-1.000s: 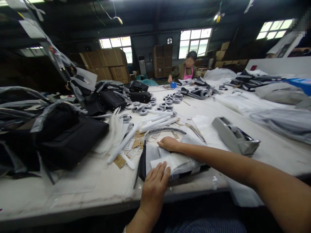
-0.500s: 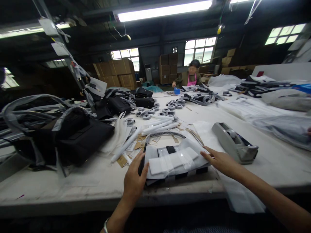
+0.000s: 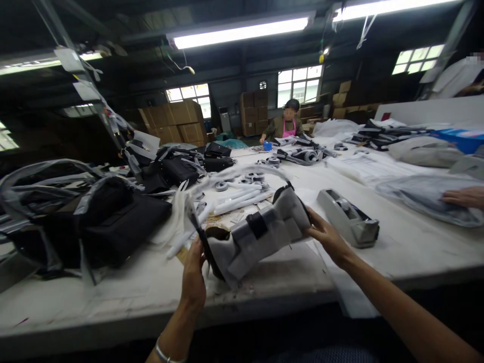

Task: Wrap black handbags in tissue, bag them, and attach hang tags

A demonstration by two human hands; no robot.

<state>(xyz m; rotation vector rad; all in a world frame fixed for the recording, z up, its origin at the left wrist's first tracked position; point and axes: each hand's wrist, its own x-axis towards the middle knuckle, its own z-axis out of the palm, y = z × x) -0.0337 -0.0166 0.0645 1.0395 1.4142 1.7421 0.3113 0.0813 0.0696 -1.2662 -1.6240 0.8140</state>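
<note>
A handbag (image 3: 270,234) wrapped in pale protective sheet is held tilted over the table's front edge. Its covered handle arcs up and away from me, and a black tab shows at the middle. My left hand (image 3: 193,280) grips the bag's left end, with the fingers partly hidden behind it. At the right end, my right hand (image 3: 327,237) is closed on the bag's edge. Right of that hand stands a grey tape dispenser (image 3: 348,219). White foam strips (image 3: 242,196) and small wrapped rolls lie beyond the bag.
Black handbags (image 3: 117,224) with wrapped handles are piled at the left. A co-worker (image 3: 289,121) in a pink apron sits across the table (image 3: 113,297). Another person's hand (image 3: 467,196) rests on a plastic-covered stack at the right. Cardboard boxes (image 3: 176,121) stand at the back.
The bag has been lifted and turned, so its handle now stands up and a different side faces me. Both hands moved with it. Another person's hand has come further into view at the right.
</note>
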